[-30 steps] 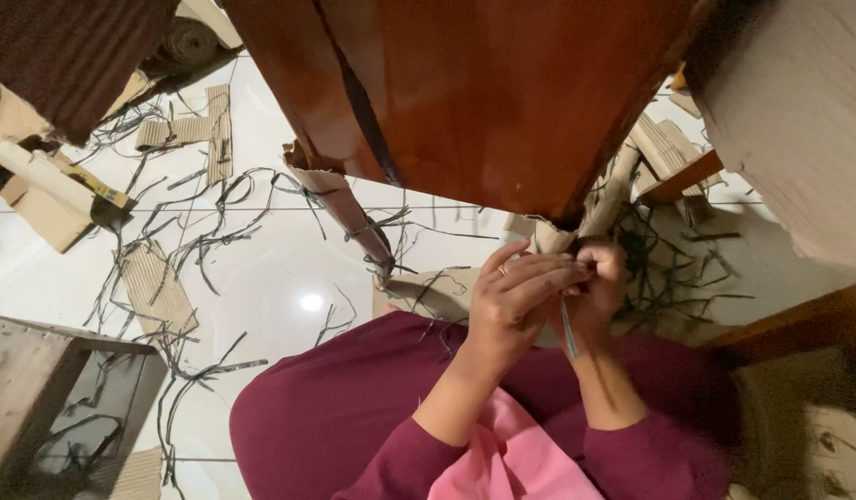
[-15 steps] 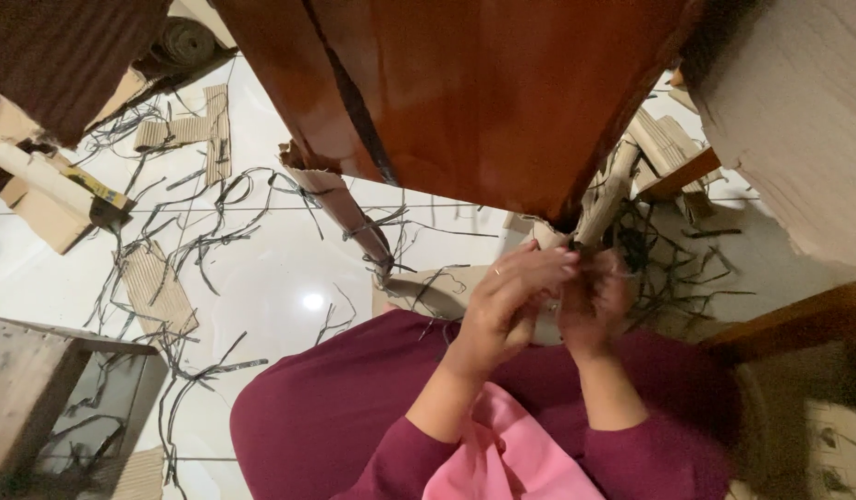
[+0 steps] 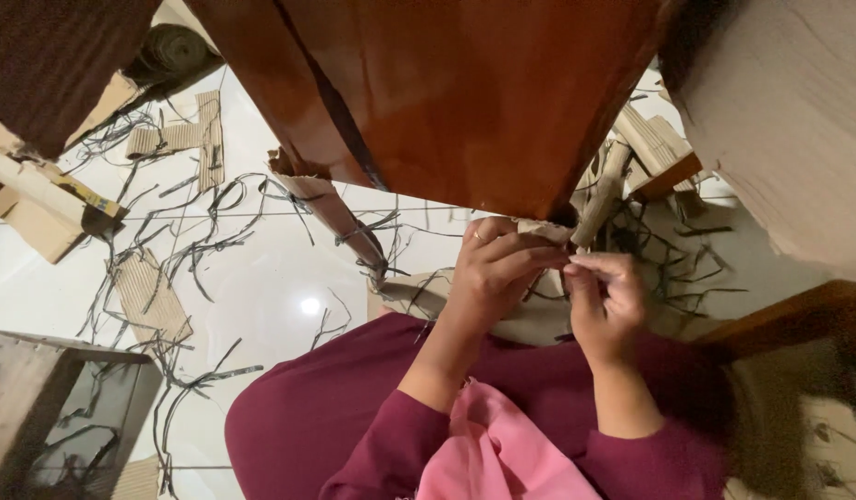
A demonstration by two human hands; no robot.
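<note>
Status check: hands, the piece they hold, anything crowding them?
Left hand and right hand pinch a cardboard strip. Polished wooden panel hangs close above. Black strips litter the floor.

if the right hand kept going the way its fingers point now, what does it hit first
Most likely the left hand: the right hand points its fingertips up-left at the paper strip pinched between them, with the polished wooden panel beyond. Depth is unclear.
</note>
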